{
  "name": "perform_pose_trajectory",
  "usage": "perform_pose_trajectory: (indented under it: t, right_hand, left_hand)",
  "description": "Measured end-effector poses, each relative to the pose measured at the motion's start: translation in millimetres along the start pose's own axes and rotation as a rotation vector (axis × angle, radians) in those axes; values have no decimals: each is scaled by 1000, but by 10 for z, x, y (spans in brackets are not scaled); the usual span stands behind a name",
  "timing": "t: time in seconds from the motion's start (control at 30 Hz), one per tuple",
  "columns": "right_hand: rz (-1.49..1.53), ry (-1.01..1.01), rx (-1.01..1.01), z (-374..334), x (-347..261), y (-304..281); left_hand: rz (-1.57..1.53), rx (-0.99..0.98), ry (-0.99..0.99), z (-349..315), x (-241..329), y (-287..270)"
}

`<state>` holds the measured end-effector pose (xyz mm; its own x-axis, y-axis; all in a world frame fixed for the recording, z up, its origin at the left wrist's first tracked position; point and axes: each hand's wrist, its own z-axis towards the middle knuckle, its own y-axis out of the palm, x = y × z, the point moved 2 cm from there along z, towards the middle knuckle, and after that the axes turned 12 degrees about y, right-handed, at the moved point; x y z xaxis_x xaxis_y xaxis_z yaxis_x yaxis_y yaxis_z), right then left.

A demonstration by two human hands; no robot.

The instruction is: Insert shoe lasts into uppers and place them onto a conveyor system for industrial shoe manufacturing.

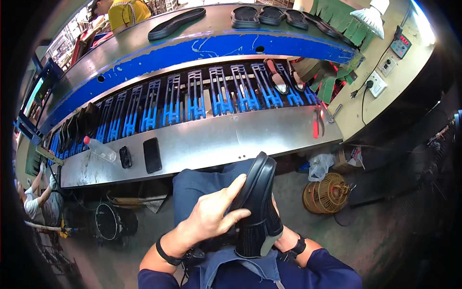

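Note:
A black shoe (267, 219) stands tilted over my lap, its toe pointing away from me and its dark sole turned to the left. My left hand (211, 212) grips it from the left, with thumb and forefinger pressed along the sole and side. On the opposite side my right hand (285, 237) holds the shoe near the heel; most of its fingers are hidden behind the shoe. Small perforations show on the upper, and a pale grey patch sits by the heel. Each wrist wears a black band.
Ahead runs a metal bench (202, 139) with a phone (152, 155), a bottle (100, 148), and red-handled pliers (316, 126). Behind it are blue conveyor racks (196, 98) and a shelf (211, 45) bearing soles (176, 23). A wicker basket (326, 193) and bucket (109, 221) stand on the floor. Other people work nearby.

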<state>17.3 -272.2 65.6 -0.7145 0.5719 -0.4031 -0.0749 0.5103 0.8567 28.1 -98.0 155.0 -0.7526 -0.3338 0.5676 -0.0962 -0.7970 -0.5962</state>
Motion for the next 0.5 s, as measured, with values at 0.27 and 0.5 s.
perform_pose_trajectory:
  t: [0.27, 0.5]
  right_hand:
    - [122, 191, -71, -16, 64, -147]
    - [-2, 11, -151, 190, -53, 83]
  left_hand:
    - [-141, -77, -125, -35, 11, -87]
    - [-276, 201, -312, -196, 209, -32]
